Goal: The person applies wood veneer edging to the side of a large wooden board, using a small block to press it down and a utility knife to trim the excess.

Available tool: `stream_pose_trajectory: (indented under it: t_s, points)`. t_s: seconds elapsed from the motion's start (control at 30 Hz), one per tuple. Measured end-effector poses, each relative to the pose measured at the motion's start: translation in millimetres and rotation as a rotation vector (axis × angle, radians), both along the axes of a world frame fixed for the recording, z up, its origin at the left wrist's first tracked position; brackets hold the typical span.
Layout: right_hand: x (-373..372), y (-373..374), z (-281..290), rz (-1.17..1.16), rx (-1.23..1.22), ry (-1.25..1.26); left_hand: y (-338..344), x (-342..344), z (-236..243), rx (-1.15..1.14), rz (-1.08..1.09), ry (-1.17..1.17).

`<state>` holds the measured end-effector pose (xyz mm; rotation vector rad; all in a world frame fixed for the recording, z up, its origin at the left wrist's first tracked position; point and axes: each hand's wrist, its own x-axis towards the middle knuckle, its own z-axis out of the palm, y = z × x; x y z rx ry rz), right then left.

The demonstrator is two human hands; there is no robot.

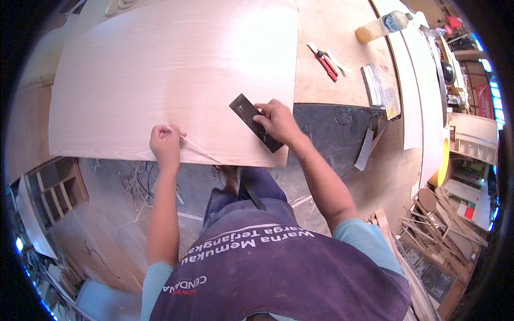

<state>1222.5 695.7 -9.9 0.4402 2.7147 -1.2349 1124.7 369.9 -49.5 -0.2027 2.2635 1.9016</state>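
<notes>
A large pale wood-grain panel lies in front of me, its near edge close to my body. My left hand is closed in a pinch at that edge, holding one end of a thin pale strip. The strip slants right and toward me, to the panel's edge. Over the panel's near right corner, my right hand grips a dark, flat rectangular block, thumb on top and fingers around its far side. The block sits at a slant; whether its underside touches the panel is hidden.
Right of the panel, a red-handled utility knife lies by a pale offcut. Beyond are a plastic bottle with orange liquid and a flat packet. Thin shavings litter the floor; wood scraps pile up at right.
</notes>
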Motion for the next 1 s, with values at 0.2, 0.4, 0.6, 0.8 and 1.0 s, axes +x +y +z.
stream_pose_trajectory:
  t_s: [0.2, 0.4, 0.6, 0.8, 1.0]
  points:
    - [-51, 179, -40, -0.414, 0.686, 0.427, 0, 21, 9, 0.037, 0.037, -0.124]
    - [-74, 205, -34, -0.487, 0.772, -0.043, -5, 19, 28, -0.088, 0.083, -0.029]
    - [-39, 198, -37, -0.618, 0.496, 0.127, -61, -69, 12, -0.412, -0.138, 0.319]
    - [86, 80, 15, -1.171, -0.722, 0.5, -57, -180, 5, -0.693, -0.598, 0.692]
    - [169, -144, -3, -1.535, -0.434, 0.569, -81, -247, -11, -0.735, -1.057, 0.931]
